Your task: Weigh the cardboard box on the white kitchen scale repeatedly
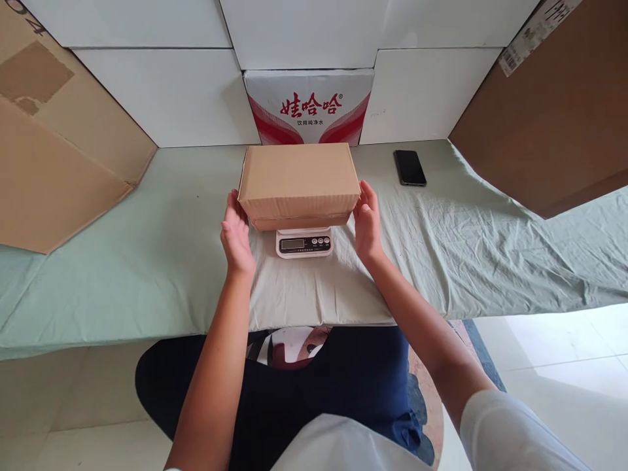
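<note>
While my 2 palms flank it, the plain brown rectangular cardboard box sits flat on the small white digital kitchen scale, at the middle of the pale green cloth-covered table. My left hand stands at the box's left end, fingers straight and spread loosely, tips just touching or a hair off the lower corner; I cannot tell which. My right hand mirrors it at the right end, fingers flat, close against the side wall. Neither hand is wrapped around anything: both open, palms facing inward.

Judging by the crisp edges and flat closed top, the box looks stiff enough to take pressure on its ends without buckling, and the matte card should give decent friction. Weight I can't read; the scale's display is too small. It overhangs the scale on all sides, so I reckon it could tip if pushed from 1 end only. Best hold, I'd say, is both short ends, low.

Off to the right lies a black smartphone; behind stands a white and red printed carton.
</note>
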